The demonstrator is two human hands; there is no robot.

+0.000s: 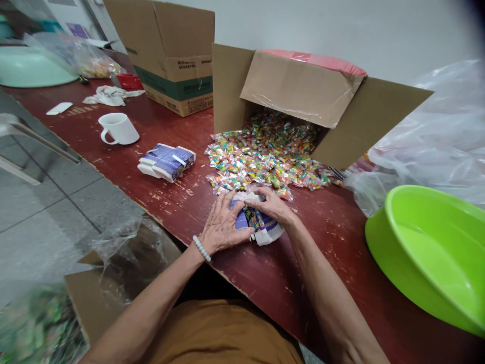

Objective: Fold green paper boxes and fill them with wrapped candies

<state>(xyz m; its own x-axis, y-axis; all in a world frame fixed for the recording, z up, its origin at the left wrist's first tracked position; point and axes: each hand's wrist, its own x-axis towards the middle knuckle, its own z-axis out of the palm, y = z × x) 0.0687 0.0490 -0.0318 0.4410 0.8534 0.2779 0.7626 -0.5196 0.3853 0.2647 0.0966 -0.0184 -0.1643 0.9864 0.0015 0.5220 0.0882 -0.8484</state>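
Note:
Both of my hands are on a bundle of purple-and-white flat paper cartons (271, 225) on the table. A dark panel with colourful print shows in the middle of the bundle. My left hand (225, 220), with a pale bead bracelet at the wrist, grips the bundle's left side, thumb over the top. From the far right side my right hand (275, 206) holds it, thumb and fingers bent near the left thumb. The undersides of the fingers are hidden. Just beyond lies a heap of small wrapped candies (261, 156), spilling from a tipped cardboard box (299, 93).
A second purple-and-white carton bundle (168, 161) and a white mug (119, 129) stand left on the red table (322, 253). Behind is a closed-sided carton (178, 60). At right are a green basin (390, 253) and clear plastic (435, 131). An open box (83, 298) sits below the table's edge.

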